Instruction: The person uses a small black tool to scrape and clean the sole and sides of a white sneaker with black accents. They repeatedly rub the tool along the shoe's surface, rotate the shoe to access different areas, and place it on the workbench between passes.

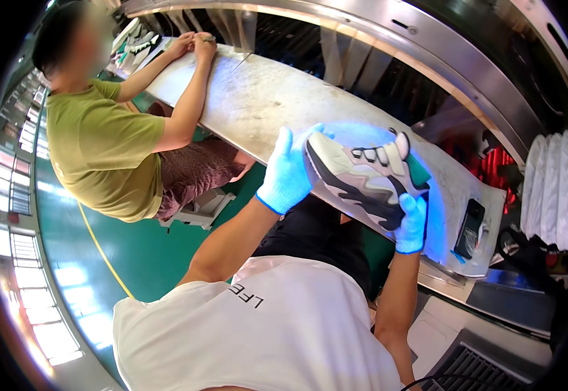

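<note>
A white, grey and black sneaker (369,173) is held up above the workbench, side-on with its toe to the left. My right hand (412,225), in a light glove lit blue, is closed on its heel and sole end. At the toe is my left hand (288,171), gloved the same way. Its thumb stands up apart from the shoe, and its stretched fingers reach partly behind the toe, where their contact is hidden. A teal patch (419,171) shows behind the heel collar; I cannot tell what it belongs to.
The long pale workbench (271,91) runs beside a metal-framed machine (388,42). A dark phone (470,228) lies at its right end. A co-worker in a green shirt (104,140) sits at left, hands on the bench near several shoes (137,49). White ribbed ducting (558,192) stands at right.
</note>
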Tool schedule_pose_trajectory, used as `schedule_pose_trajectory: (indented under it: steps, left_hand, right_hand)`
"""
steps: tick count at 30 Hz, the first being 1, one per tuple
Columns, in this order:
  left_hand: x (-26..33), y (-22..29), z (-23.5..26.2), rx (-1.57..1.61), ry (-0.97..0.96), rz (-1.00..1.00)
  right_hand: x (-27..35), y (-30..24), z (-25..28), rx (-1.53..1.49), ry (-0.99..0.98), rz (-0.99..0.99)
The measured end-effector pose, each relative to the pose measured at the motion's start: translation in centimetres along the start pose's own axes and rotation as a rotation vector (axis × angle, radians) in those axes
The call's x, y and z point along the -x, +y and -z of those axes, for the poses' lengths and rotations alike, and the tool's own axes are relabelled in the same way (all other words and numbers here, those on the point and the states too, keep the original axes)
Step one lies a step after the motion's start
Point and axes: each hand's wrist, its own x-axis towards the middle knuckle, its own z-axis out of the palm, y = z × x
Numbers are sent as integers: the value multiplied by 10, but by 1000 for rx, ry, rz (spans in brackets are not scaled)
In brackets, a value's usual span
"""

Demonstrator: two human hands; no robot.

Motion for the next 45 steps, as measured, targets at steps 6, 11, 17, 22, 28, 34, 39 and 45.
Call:
schedule_pose_trajectory:
  steps: [6, 11, 17, 22, 28, 34, 39, 45]
  left_hand:
    - [2, -3, -10, -107, -142, -54]
    - [2, -4, -26, -630, -262, -113]
    - [26, 26, -68, -995, -324, -23]
    - [20, 38, -75, -1196, -358, 35]
    - [-8, 41, -107, -1207, -385, 35]
    - [-61, 43, -232, -749, -715, -137]
    - [-55, 51, -245, -956, -545, -478]
    - [-29, 1, -158, -1209, -425, -8]
  right_hand:
    - [25, 10, 25, 22, 37, -9]
    - [67, 3, 41, 266, 65, 41]
    - [100, -13, 21, 736, -99, -16]
    - [105, -4, 4, 331, 78, -80]
    - [64, 32, 33, 601, -81, -90]
    - [30, -55, -54, 419, -4, 61]
    - [-65, -242, -149, 472, 240, 656]
    - [-241, -464, -165, 902, 793, 1183]
